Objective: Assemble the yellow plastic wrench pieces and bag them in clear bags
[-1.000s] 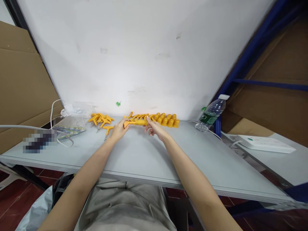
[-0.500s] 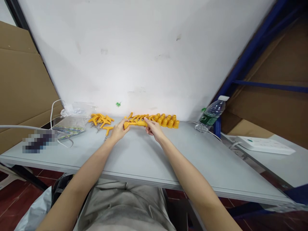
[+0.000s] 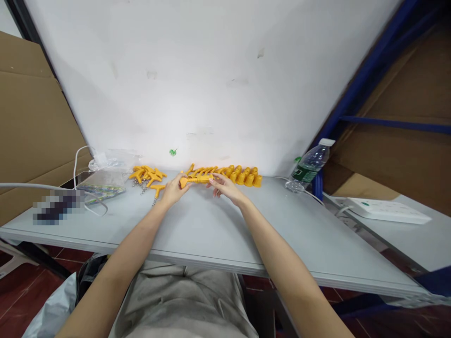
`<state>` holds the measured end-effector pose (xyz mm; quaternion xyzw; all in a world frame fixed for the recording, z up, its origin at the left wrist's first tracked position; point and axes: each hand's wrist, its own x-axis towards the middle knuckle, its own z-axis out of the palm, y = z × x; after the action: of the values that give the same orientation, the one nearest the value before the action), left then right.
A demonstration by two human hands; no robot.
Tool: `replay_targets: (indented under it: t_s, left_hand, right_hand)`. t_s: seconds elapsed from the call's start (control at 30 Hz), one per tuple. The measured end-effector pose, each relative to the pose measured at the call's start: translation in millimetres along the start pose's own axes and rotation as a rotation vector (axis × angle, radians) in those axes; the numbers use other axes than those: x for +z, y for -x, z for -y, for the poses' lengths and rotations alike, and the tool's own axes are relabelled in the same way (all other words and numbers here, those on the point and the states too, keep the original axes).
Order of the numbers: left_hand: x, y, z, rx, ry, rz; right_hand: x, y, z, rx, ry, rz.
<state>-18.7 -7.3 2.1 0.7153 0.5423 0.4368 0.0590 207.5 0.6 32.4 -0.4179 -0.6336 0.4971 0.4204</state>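
A yellow plastic corkscrew [image 3: 201, 179] lies level between my two hands, just over the table. My left hand [image 3: 172, 191] is closed round its handle end. At the opposite end, the thumb and forefinger of my right hand [image 3: 227, 188] pinch the body, while the other fingers hang loosely curled. Left of my left hand is a heap of yellow T-shaped handles [image 3: 150, 175] with metal spirals, and a single T-handle [image 3: 158, 188] lies nearer. Behind the corkscrew runs a row of slim yellow parts [image 3: 207, 171], partly hidden. Yellow cup-shaped pieces [image 3: 249, 178] stand in rows right of it.
A plastic bottle [image 3: 312, 164] leans at the right by a blue frame post [image 3: 318, 188]. A white power strip [image 3: 385, 210] lies on a neighbouring surface. At the left are a clear bag [image 3: 105, 183], a white cable [image 3: 100, 212] and a blurred dark object [image 3: 58, 207]. A white wall [image 3: 211, 94] backs the table.
The fingers of my right hand have shifted slightly left and loosened, with the forefinger no longer stretched along the corkscrew. My left hand has barely moved.
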Motion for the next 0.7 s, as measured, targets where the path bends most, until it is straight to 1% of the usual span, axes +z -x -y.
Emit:
replay_targets:
  t_s: [0.1, 0.23, 0.53, 0.7]
  left_hand:
    - [-0.3, 0.3, -0.2, -0.008, 0.041, 0.004]
    - [-0.6, 0.4, -0.7, -0.013, 0.064, 0.004]
    - [-1.6, 1.6, -2.7, 0.002, 0.050, 0.004]
    - [-1.6, 1.4, -3.2, -0.003, 0.029, -0.026]
  right_hand:
    - [-2.3, -1.8, -5.5, -0.063, 0.006, 0.010]
    - [-2.4, -4.3, -10.4, -0.101, 0.025, -0.001]
    - [-1.8, -6.0, -12.9, -0.100, 0.025, -0.012]
    - [-1.7, -7.0, -14.6, -0.116, 0.028, -0.005]
